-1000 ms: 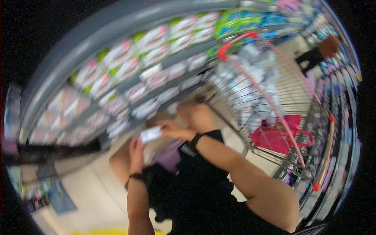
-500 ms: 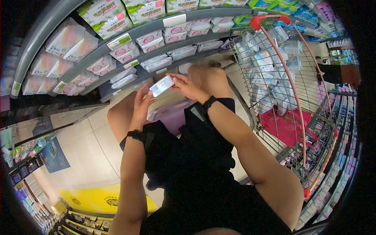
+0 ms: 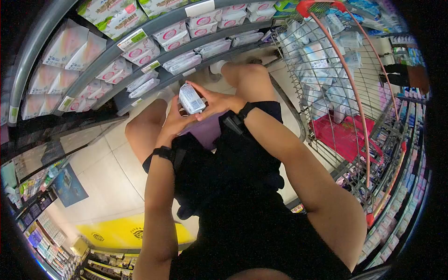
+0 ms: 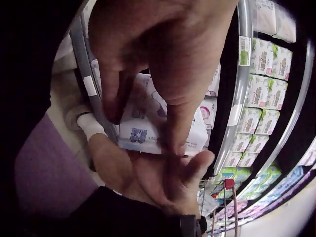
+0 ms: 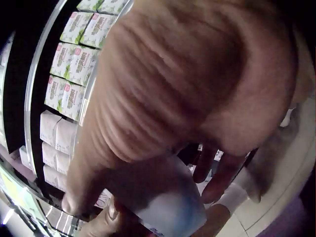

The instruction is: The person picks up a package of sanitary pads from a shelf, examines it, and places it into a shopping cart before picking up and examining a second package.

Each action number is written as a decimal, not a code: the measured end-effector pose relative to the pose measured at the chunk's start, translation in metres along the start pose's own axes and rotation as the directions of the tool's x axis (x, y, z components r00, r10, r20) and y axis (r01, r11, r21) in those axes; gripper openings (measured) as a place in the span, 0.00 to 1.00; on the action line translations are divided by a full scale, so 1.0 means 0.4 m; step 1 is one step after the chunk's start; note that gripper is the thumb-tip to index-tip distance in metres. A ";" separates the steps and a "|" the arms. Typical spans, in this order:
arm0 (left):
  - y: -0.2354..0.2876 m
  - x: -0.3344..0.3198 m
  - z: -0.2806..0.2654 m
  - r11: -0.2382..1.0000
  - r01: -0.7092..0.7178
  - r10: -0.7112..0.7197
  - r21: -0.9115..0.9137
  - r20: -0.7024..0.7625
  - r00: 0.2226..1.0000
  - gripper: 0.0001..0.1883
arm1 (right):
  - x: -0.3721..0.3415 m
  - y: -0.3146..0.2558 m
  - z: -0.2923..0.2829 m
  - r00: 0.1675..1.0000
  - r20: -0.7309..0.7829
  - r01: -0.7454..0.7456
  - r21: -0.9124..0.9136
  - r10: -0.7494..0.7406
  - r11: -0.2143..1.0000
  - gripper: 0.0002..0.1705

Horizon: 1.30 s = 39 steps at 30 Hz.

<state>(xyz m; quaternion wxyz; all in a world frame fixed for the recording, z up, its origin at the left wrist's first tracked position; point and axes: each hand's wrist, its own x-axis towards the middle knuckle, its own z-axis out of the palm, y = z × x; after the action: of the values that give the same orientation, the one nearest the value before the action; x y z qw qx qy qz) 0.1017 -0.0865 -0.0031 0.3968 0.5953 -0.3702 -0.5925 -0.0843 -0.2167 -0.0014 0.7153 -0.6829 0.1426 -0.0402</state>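
Held in the middle, from both sides

Backed by a long curved shelf [image 3: 21,79], running across the upper left in tiers of packaged goods; flanked on the right by a shopping cart [image 3: 305,8], filled with a heap of pale packs [image 3: 315,58] and, toward the near end, with a red bag [image 3: 340,137]; settled low (crouched or seated, hard to tell), facing the shelf with knees [image 3: 254,72] apart; between them, holding one white pack [image 3: 190,100] in the left grip [image 3: 175,120] and the right grip [image 3: 217,103] together; pressed from both flanks by curled fingers, hence no nearer to one than to the other; lying just ahead of both palms, on the shelf side, with the long axis seeming to point away from the body, tipped a little left at the far end (foreshortened, so uncertain); likely to hinge, for any turn, on that two-sided hold; among lettering, showing dense characters on green-and-white packs [image 5: 81,64], too blurred to yield a brand; showing price tags [image 3: 132,39] along the shelf edge, illegible; on the white pack, in the left wrist view, showing a dark square code [image 4: 138,135] near fine print, likewise unreadable.
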 end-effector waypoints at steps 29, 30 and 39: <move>-0.039 0.016 -0.027 0.965 -0.259 0.263 0.044 -0.192 0.945 0.21 | 0.009 0.020 -0.011 0.953 -0.278 0.134 0.022 -0.123 0.991 0.26; -0.028 -0.006 -0.005 0.962 -0.183 0.124 -0.204 -0.270 0.955 0.23 | 0.006 0.025 -0.022 0.926 -0.345 0.173 0.032 -0.151 0.984 0.28; -0.014 0.011 -0.027 0.982 -0.145 0.119 -0.120 -0.201 0.972 0.24 | -0.315 -0.453 -0.312 0.663 -0.675 0.748 0.606 -0.323 0.269 0.38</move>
<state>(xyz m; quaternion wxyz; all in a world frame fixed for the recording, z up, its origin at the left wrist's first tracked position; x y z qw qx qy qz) 0.1125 -0.0877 -0.0100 0.5082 0.5962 -0.3284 -0.5277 -0.2123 -0.3168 0.1932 0.8407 -0.2119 0.0050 -0.4983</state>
